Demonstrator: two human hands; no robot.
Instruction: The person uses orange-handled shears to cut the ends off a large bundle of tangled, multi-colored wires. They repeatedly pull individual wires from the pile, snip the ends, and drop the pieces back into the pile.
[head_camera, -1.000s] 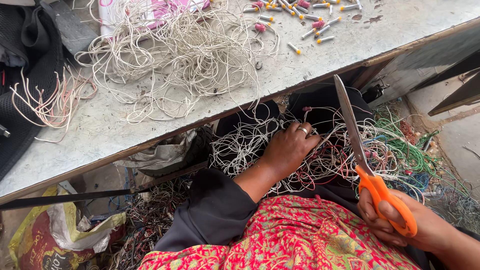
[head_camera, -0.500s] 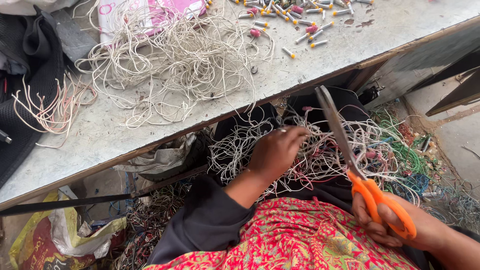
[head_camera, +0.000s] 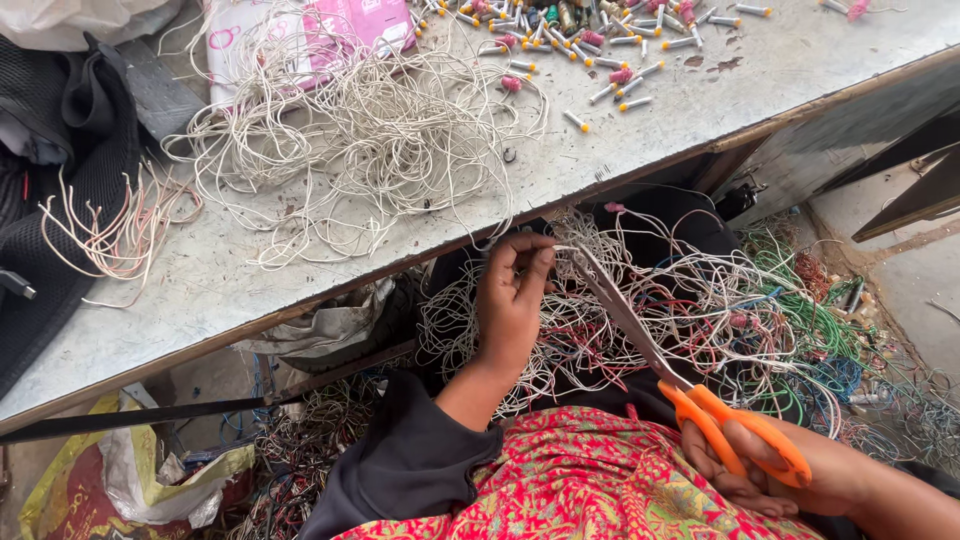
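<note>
Head view, looking down: a grey, scuffed flat counter (head_camera: 700, 95) runs slantwise across the upper half of the frame, its front edge dropping from upper right to lower left. On it, at upper centre, sprawls a loose heap of off-white thin wires (head_camera: 370, 140); along the top edge lies a scatter of small capped wire ends in white, pink and yellow (head_camera: 600, 45). A bundle of pinkish-white cut wire lengths (head_camera: 115, 235) lies at the left, beside dark mesh fabric (head_camera: 70, 150). Below the counter edge, centre right, a tangled mass of white, red and green wires (head_camera: 720, 310) fills the lap area, spilling onto the littered floor at right.

Left hand (head_camera: 512, 300), centre frame, fingers curled and pinched closed on strands pulled up from that tangle, just under the counter edge. Right hand (head_camera: 770, 465), lower right, wrapped tight through the loops of orange-handled scissors with long steel blades (head_camera: 650, 350); the blades point up-left, tip right by the pinched strands. Whether the blades are parted is hard to make out. Right forearm is cut off by the frame edge; a red patterned garment (head_camera: 560, 480) covers the lap at the bottom.
</note>
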